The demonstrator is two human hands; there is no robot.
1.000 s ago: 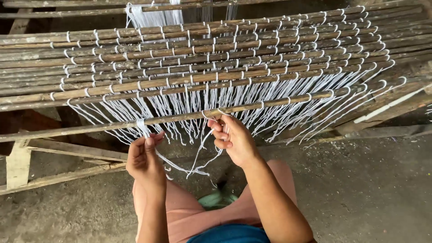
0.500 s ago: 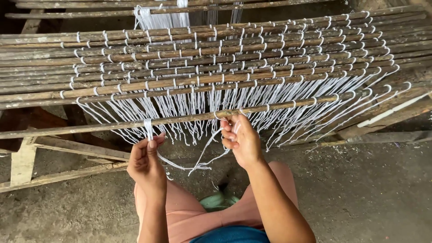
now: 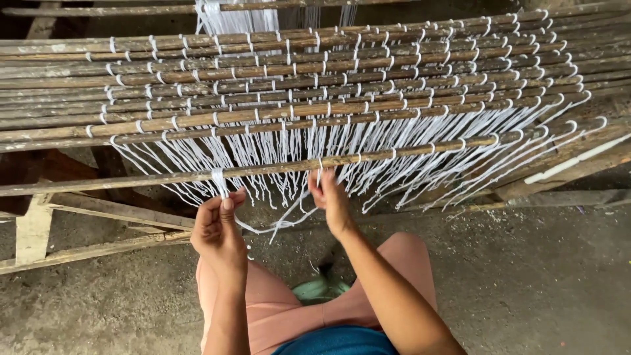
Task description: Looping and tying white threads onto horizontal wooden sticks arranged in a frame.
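Right hand (image 3: 332,200) fingertips hidden behind white cords (image 3: 368,148).

No packages, labels, signs or screens are to be seen.

Nothing wrapped, boxed, printed, posted or lit is shown anywhere in the head view; no such thing is held or touched by either hand.
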